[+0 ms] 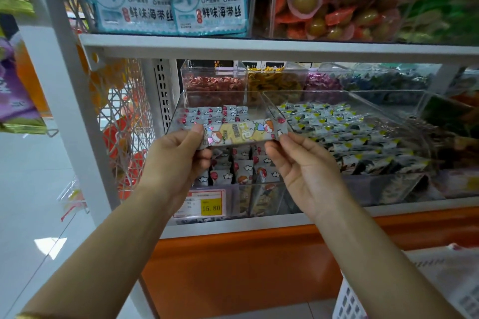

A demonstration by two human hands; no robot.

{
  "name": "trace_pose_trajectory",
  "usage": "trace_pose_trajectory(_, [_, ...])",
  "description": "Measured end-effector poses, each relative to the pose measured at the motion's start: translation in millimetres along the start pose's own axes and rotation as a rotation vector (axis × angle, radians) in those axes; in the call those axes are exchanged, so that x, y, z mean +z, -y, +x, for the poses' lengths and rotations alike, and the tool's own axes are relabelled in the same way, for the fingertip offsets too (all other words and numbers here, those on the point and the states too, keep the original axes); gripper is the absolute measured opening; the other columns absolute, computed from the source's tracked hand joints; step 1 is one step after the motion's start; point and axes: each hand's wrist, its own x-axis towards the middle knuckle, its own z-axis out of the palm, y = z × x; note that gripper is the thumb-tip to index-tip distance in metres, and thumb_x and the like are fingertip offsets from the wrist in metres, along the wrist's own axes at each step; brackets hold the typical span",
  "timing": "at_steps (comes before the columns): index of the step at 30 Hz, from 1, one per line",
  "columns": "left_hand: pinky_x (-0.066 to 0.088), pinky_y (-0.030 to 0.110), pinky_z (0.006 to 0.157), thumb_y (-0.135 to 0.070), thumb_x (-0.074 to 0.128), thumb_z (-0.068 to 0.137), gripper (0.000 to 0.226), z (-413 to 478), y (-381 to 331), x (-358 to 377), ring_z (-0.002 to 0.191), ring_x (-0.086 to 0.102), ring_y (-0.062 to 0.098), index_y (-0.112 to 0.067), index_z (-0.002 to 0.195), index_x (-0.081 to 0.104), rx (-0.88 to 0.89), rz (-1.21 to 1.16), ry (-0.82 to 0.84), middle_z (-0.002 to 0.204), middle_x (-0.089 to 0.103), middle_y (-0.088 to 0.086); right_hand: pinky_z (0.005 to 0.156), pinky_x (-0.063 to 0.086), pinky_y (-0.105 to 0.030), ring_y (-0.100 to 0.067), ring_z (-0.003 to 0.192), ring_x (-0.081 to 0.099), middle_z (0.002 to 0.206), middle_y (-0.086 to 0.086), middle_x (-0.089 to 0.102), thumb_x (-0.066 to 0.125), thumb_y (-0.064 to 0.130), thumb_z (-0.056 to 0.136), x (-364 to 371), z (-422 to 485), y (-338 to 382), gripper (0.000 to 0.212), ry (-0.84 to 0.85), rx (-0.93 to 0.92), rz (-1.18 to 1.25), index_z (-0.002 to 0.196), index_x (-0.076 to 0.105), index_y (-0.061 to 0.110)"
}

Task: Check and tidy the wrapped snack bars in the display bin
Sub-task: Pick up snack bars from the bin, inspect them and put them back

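I hold one wrapped snack bar (241,132), silver with cartoon figures and a yellow panel, level in front of a clear display bin (178,109). My left hand (178,160) pinches its left end between thumb and fingers. My right hand (303,166) touches its right end with thumb and fingertips, palm turned up. Inside the bin stand several more bars of the same kind (243,168), packed upright in rows, partly hidden behind my hands and the held bar.
A yellow price tag reading 15.80 (211,207) sits on the bin's front. To the right, a second clear bin (388,103) holds black-and-white wrapped snacks (344,137). The shelf above (259,45) carries seaweed packs. A white basket (347,303) stands low right.
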Motion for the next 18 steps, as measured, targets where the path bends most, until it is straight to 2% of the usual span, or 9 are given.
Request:
trace_pose_trajectory(6, [0.053,0.014,0.054,0.003,0.054,0.081,0.013,-3.1,-4.1,4.5,0.058,0.066,0.009,-0.001,0.072,0.062,-0.020,-0.092,0.228,0.059,0.064,0.004,0.053,0.054,-0.018,-0.015,0.061,0.069,0.065,-0.008,0.070,0.053,-0.004,0.088,-6.4,3.6,7.6,0.010,-0.105,-0.043,0.051,0.082,0.060,0.001])
trace_pose_trajectory(9, [0.054,0.015,0.056,0.003,0.058,0.069,0.015,-3.7,-4.1,3.2,0.063,0.069,0.014,-0.007,0.064,0.068,-0.008,-0.124,0.260,0.060,0.066,0.004,0.052,0.054,-0.018,-0.014,0.059,0.069,0.062,-0.006,0.069,0.053,-0.004,0.088,-8.7,3.9,8.9,0.011,-0.118,-0.054,0.030,0.081,0.059,0.002])
trace_pose_trajectory(11, [0.054,0.015,0.057,0.000,0.059,0.063,0.010,-3.2,-3.9,0.8,0.066,0.070,0.015,-0.006,0.060,0.066,0.009,-0.116,0.292,0.061,0.063,0.006,0.053,0.054,-0.018,-0.014,0.059,0.069,0.061,-0.006,0.069,0.052,-0.005,0.089,-9.1,3.6,8.6,0.012,-0.112,-0.059,0.014,0.082,0.059,0.002])
trace_pose_trajectory(15, [0.054,0.015,0.058,0.004,0.057,0.077,0.009,0.2,-1.0,-3.6,0.067,0.069,0.013,0.002,0.084,0.060,0.036,-0.005,0.299,0.077,0.059,0.015,0.053,0.055,-0.021,-0.015,0.058,0.068,0.062,-0.003,0.069,0.048,-0.005,0.092,-9.9,4.3,7.0,0.016,-0.072,-0.136,-0.138,0.091,0.059,0.007])
trace_pose_trajectory(18, [0.054,0.017,0.058,0.005,0.052,0.086,0.017,-0.9,1.4,-3.6,0.065,0.067,0.013,-0.004,0.095,0.065,0.079,0.095,0.245,0.075,0.063,0.010,0.053,0.055,-0.026,-0.016,0.059,0.066,0.068,0.000,0.067,0.053,0.013,0.092,-9.9,4.0,5.5,0.014,-0.011,-0.205,-0.326,0.095,0.066,0.016])
